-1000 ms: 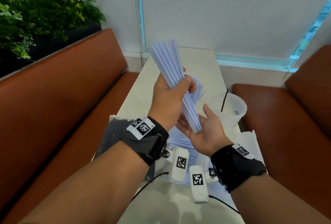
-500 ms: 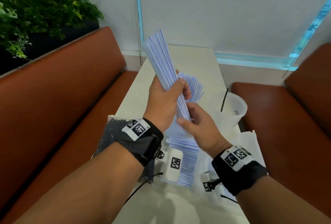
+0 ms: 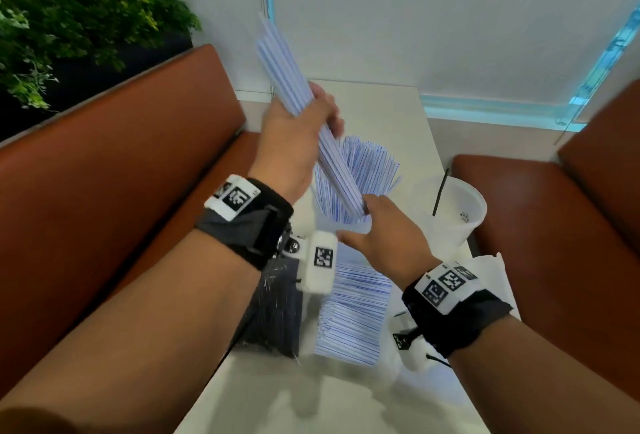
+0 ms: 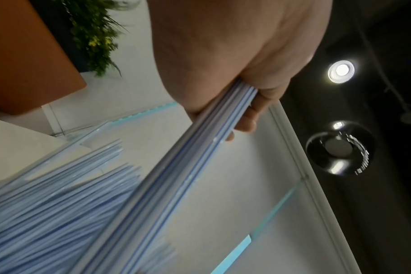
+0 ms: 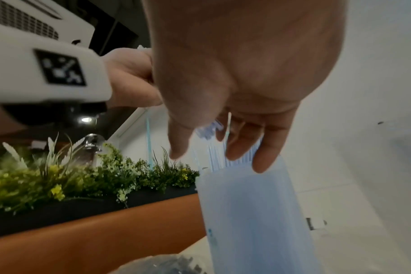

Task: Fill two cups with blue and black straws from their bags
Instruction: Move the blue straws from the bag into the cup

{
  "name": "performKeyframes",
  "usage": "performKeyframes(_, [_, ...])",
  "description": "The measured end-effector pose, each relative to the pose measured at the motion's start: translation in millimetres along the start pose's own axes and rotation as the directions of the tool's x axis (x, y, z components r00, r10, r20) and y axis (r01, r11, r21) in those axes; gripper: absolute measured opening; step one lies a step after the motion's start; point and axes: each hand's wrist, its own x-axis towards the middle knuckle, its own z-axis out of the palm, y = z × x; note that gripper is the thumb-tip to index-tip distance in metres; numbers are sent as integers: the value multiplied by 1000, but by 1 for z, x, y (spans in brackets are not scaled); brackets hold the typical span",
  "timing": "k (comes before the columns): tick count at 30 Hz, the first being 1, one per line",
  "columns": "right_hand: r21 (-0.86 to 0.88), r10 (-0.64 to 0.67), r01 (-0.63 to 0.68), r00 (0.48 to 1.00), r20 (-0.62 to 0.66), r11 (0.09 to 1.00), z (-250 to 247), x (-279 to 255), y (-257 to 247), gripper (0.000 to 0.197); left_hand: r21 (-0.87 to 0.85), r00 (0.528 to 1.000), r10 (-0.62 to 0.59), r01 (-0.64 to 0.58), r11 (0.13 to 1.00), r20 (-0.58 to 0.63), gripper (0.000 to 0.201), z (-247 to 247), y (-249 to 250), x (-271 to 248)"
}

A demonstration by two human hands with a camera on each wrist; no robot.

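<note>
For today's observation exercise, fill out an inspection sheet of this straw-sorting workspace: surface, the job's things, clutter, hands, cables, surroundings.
Surface: pale table, narrow, between two benches.
Job's things: blue straw bundle angled down into the near cup, which already holds blue straws; far cup holds one black straw; blue straw bag and black straw bag lie on the table.
Clutter: white plastic sheet at the right edge.
Hands: left hand grips the bundle; right hand, fingers fairly straight, at the bundle's lower end by the cup rim.
Cables: black wrist-camera cable.
Surroundings: brown benches, plants, white wall.
</note>
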Motion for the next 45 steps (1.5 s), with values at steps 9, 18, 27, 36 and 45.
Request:
performKeyframes(9, [-283,-16,95,962,271,954,24,21,20,34,536,980,-37,139,833,-196,13,-31,-70,2])
performKeyframes(18, [-252,-43,102,973,229,962,32,18,25,32,796,922,-383,189,575,58,47,-41,-120,5])
performKeyframes(27, [-264,-35,90,977,209,960,34,17,24,29,740,990,-59,-58,670,131,107,-25,-102,48])
performKeyframes(36, [-247,-35,100,967,254,964,29,17,21,33,846,872,-242,-288,448,425,115,12,-108,52])
performKeyframes(45, [-315,-51,155,948,315,936,32,20,22,29,918,861,-321,-351,186,394,51,31,-118,58])
